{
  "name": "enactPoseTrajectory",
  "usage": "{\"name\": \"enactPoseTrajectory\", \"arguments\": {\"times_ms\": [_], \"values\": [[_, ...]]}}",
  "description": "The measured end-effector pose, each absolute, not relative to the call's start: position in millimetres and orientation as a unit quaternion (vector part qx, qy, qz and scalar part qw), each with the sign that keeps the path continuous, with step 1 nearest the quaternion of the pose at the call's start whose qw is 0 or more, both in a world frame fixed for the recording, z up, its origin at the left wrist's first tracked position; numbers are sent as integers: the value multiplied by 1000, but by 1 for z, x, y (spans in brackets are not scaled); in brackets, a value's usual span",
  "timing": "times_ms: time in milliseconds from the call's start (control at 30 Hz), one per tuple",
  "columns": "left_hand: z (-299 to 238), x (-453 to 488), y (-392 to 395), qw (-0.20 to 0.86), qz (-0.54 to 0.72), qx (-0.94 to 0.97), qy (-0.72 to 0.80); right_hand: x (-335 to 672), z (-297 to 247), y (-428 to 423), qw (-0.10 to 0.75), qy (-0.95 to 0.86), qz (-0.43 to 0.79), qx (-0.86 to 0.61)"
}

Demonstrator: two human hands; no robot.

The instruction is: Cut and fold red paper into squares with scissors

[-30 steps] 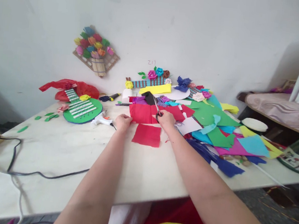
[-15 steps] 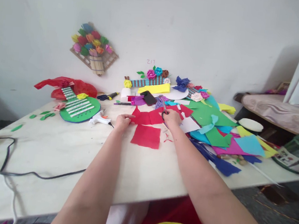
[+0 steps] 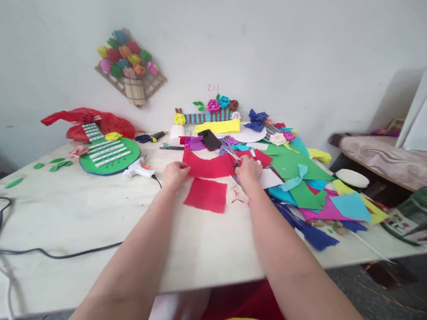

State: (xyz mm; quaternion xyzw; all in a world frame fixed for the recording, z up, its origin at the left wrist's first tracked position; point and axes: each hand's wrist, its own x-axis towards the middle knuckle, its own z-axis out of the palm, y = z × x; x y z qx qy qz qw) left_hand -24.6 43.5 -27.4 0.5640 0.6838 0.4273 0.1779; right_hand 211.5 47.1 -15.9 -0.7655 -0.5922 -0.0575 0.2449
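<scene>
My left hand (image 3: 176,173) pinches the left edge of a red paper sheet (image 3: 206,164) held just above the white table (image 3: 78,212). My right hand (image 3: 248,169) is closed on a pair of scissors (image 3: 231,155) whose blades point away from me at the sheet's right end. A cut red paper square (image 3: 206,195) lies flat on the table just below the sheet, between my hands. Small red scraps (image 3: 238,199) lie by my right wrist.
A heap of coloured paper sheets (image 3: 309,190) covers the table's right part. A white glue gun (image 3: 138,171), a green round craft board (image 3: 109,153) and a red plastic bag (image 3: 88,119) sit at left. A black cable (image 3: 36,251) crosses the near left. Paper flower crafts (image 3: 218,112) line the wall.
My right hand with the scissors has moved right along the red sheet. The sheet has shifted slightly; the view has drifted a little left.
</scene>
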Motion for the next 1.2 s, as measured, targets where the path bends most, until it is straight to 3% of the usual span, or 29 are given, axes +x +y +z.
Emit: {"name": "enactPoseTrajectory", "arguments": {"times_ms": [300, 567, 700, 800, 933, 1067, 1200], "values": [[-19, -20, 41, 79, 485, 561, 666, 214, -15, 51, 232, -592, -14, -771], [-19, -24, 40, 78, 459, 526, 712, 237, -14, 50, 401, -435, -56, -804], [-21, -24, 42, 90, 463, 529, 706, 244, -10, 44, 431, -402, -125, -798], [-22, -25, 42, 87, 455, 531, 709, 234, -6, 42, 399, -479, -163, -764], [-21, -25, 40, 88, 447, 548, 701, 214, -6, 47, 298, -597, -93, -739], [-21, -26, 40, 106, 438, 556, 699, 209, -13, 54, 224, -627, -30, -745], [-19, -25, 39, 103, 438, 540, 712, 220, -16, 55, 205, -616, -26, -760]]}}
